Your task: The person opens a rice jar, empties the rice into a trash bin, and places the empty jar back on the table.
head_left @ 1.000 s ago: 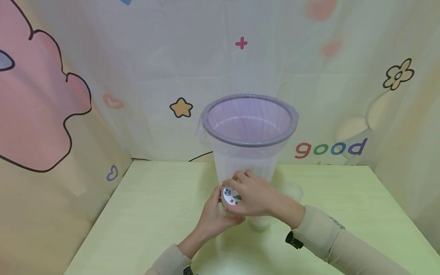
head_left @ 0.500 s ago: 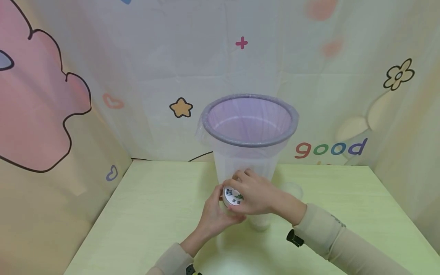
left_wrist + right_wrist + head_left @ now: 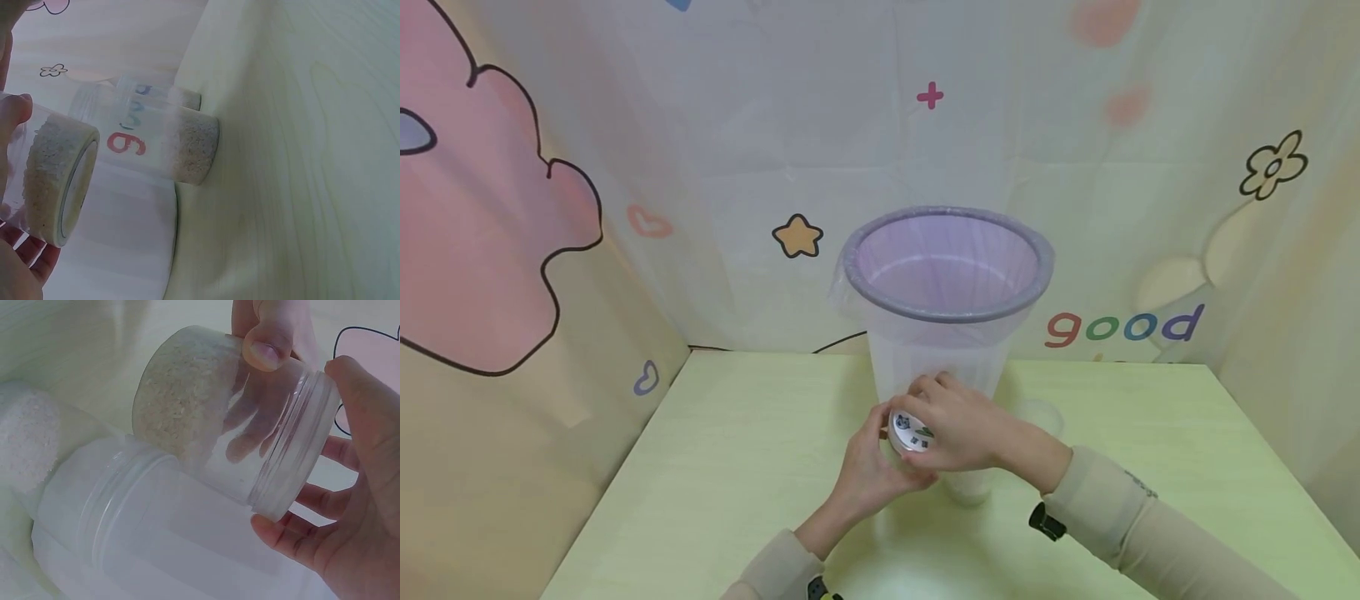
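A clear screw-top jar (image 3: 181, 394) partly filled with rice is held between both hands, in front of a bin. My left hand (image 3: 867, 467) grips its body, fingers and thumb wrapped around the clear wall. Over the top, my right hand (image 3: 958, 425) grips the white lid (image 3: 908, 429), which carries a printed picture; its fingers and thumb are spread around the rim. In the right wrist view the lid (image 3: 300, 447) sits on the jar's threaded neck. The left wrist view shows the jar's rice-filled bottom tilted towards the table.
A tall pale bin (image 3: 936, 354) with a lilac rim and plastic liner stands behind the hands. Two more clear jars with rice stand on the table: a nearer one (image 3: 195, 147) and another one (image 3: 187, 98) beyond it. A printed curtain (image 3: 737, 275) closes off the table's back.
Both hands and the jar have shifted very slightly to the right. The grip on jar and lid stays the same. The whole head view has also moved a little.
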Action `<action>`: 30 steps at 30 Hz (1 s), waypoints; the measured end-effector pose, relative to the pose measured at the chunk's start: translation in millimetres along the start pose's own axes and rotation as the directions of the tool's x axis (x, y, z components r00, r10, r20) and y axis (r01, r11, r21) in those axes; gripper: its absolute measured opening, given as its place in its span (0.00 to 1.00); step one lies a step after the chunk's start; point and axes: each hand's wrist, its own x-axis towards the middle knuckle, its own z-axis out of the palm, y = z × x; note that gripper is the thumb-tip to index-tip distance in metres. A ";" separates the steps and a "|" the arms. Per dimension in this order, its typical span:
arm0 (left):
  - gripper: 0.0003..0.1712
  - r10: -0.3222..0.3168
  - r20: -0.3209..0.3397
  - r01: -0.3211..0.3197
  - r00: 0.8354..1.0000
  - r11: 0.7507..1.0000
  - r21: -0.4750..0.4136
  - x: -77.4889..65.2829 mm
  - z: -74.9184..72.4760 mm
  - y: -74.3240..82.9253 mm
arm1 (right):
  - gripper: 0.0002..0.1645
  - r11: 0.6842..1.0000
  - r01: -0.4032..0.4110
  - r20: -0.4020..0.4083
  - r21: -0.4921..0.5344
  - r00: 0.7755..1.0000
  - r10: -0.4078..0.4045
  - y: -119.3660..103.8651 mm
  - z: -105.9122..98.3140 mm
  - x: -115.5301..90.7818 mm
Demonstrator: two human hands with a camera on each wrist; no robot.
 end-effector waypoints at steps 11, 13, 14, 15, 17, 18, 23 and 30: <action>0.49 0.025 0.041 -0.025 0.999 1.000 0.002 -3.3 -2.9 -2.4 | 0.34 0.995 0.101 0.039 0.016 0.994 -0.101 1.7 -1.2 -1.9; 0.49 0.044 0.044 -0.044 0.998 0.999 0.004 -3.6 -3.3 -3.9 | 0.35 0.993 0.116 0.051 0.024 0.992 -0.117 2.2 -2.4 -2.2; 0.49 0.056 0.043 -0.056 0.998 0.998 0.003 -3.5 -3.3 -4.5 | 0.36 0.992 0.119 0.056 0.029 0.991 -0.120 2.4 -3.0 -2.2; 0.49 0.065 0.041 -0.065 0.997 0.998 0.002 -3.3 -3.3 -5.2 | 0.36 0.992 0.120 0.060 0.032 0.991 -0.122 2.6 -3.7 -2.3; 0.49 0.082 0.035 -0.082 0.996 0.997 -0.002 -2.8 -3.0 -6.0 | 0.36 0.991 0.130 0.064 0.039 0.989 -0.132 2.8 -4.8 -2.2; 0.49 0.089 0.032 -0.089 0.996 0.996 -0.006 -2.6 -2.9 -6.2 | 0.36 0.990 0.134 0.068 0.044 0.988 -0.137 2.9 -5.4 -2.2; 0.48 0.107 0.023 -0.106 0.994 0.994 -0.024 -2.1 -2.0 -8.8 | 0.36 0.987 0.132 0.118 0.090 0.983 -0.143 2.8 -7.7 -1.8; 0.49 0.105 0.030 -0.104 0.994 0.994 -0.030 -2.0 -0.8 -9.6 | 0.33 0.975 0.129 0.170 0.178 0.972 -0.160 3.4 -10.5 -2.3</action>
